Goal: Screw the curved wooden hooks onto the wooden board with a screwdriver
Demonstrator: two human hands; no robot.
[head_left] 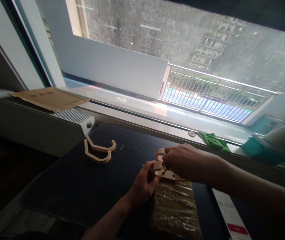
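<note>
My left hand (144, 183) grips a pale wooden hook (157, 165) by its curled end, thumb on the near side. Its flat arm has dark holes and lies across the top of a box wrapped in clear tape (175, 208). A second curled wooden end (160, 153) rises just behind it. My right hand (176, 160) is closed above the arm, around a thin dark metal tool (166, 170) that points down at the wood. The fingers hide its upper part, so its exact kind is unclear.
Two more wooden hooks (98, 155) lie on the black table (82, 186), with several small screws (121, 147) beside them. A white strip with a red label (232, 216) is at right. A radiator (74, 116), paper envelope (51, 99), green cloth (214, 141) and teal container (257, 146) line the window side.
</note>
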